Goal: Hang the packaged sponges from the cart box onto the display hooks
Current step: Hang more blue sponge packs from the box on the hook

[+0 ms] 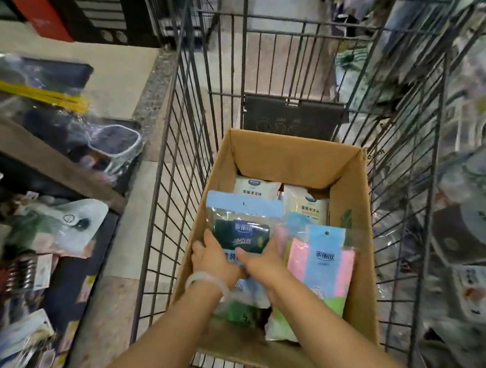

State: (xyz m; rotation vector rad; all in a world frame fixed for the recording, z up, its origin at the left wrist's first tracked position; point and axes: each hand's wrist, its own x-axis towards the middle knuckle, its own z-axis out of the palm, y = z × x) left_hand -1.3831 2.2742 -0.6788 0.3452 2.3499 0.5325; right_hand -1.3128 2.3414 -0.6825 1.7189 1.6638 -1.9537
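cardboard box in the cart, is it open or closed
Open: the cardboard box has no flap across its top, so the packaged sponges inside show, and both hands reach in.

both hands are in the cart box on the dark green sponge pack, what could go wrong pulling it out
1. The dark green sponge pack leans against the pink sponge pack; lifting it may drag or tip that one.
2. The left hand and right hand touch only its lower part, so the slick bag could slip back into the cardboard box.
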